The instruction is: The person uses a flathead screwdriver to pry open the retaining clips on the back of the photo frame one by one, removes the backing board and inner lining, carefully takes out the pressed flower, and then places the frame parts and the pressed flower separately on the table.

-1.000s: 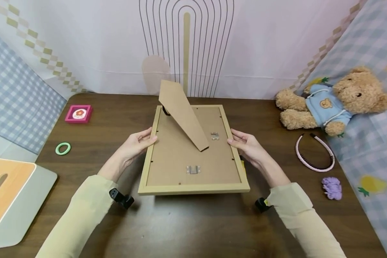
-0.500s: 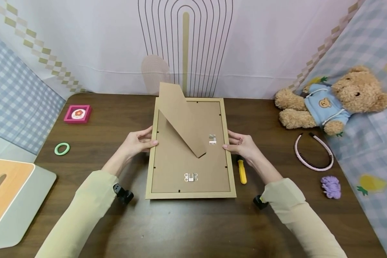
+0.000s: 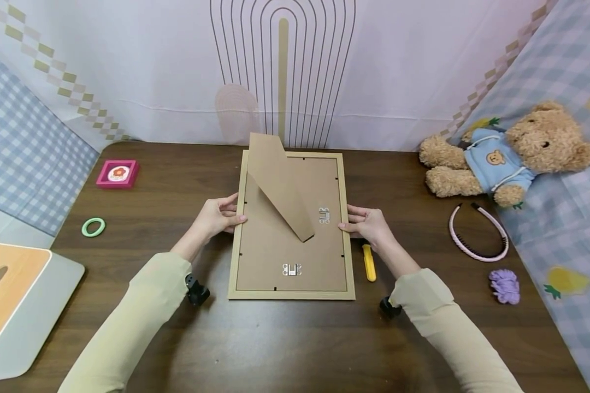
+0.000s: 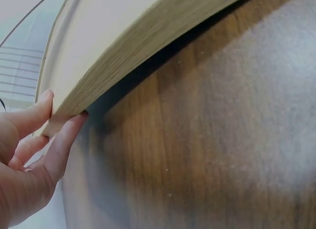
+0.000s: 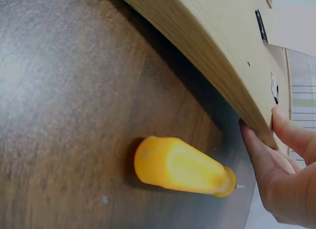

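Observation:
A picture frame (image 3: 291,295) with a light wood border lies back side up between my hands. Its brown backboard carries two metal hangers and a cardboard stand leg (image 3: 280,188) that is swung out. My left hand (image 3: 213,221) pinches the left border, thumb on top and fingers below. On the opposite border my right hand (image 3: 371,225) grips the same way. In the left wrist view a dark gap shows under the frame's side (image 4: 113,66). Just right of the frame lies a screwdriver with a yellow handle (image 5: 180,165), below my right hand.
A pink box (image 3: 118,174) and a green ring (image 3: 93,227) lie at the left, near a white tissue box (image 3: 39,316) with a wooden top. On the right are a teddy bear (image 3: 501,158), a headband (image 3: 454,234) and a purple hair tie (image 3: 505,285).
The frame has come down from a tilted pose to nearly level and turned straighter. Both hands kept their grip. The yellow screwdriver handle, mostly hidden at first, now shows.

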`<state>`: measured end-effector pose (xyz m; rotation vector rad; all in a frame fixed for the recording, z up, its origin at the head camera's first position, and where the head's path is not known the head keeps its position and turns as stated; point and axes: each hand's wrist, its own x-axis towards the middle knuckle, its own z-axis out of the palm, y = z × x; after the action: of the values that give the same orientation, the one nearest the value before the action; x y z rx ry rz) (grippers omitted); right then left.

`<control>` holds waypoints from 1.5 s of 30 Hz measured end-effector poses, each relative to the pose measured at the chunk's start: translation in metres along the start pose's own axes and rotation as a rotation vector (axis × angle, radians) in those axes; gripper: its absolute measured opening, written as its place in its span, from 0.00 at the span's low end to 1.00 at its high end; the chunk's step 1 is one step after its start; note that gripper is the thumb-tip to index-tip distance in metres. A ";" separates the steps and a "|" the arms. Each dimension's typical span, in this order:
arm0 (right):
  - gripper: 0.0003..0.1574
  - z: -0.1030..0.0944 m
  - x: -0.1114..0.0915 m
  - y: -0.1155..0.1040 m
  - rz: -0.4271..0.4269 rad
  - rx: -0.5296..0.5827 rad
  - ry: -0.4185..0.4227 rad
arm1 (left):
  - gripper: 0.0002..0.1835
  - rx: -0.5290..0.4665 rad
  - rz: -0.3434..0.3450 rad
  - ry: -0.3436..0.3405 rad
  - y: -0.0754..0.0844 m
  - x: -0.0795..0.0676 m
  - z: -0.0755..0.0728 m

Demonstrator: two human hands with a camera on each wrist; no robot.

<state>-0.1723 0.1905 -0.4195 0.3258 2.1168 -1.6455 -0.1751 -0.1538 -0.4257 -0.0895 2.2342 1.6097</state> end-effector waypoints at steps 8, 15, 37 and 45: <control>0.35 0.006 -0.002 0.000 0.021 -0.172 0.075 | 0.33 0.117 -0.022 0.060 0.002 0.002 0.006; 0.34 0.009 -0.002 0.001 0.022 -0.196 0.093 | 0.31 0.217 0.010 0.103 0.001 -0.002 0.009; 0.31 0.014 -0.007 -0.002 -0.112 -0.513 0.148 | 0.33 0.498 0.283 0.207 -0.007 -0.003 0.012; 0.31 0.010 -0.001 0.004 -0.163 -0.505 0.130 | 0.31 0.901 0.823 0.342 0.010 0.005 0.010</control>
<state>-0.1677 0.1819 -0.4249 0.1022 2.6190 -1.1306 -0.1798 -0.1404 -0.4211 0.9595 3.2960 0.6973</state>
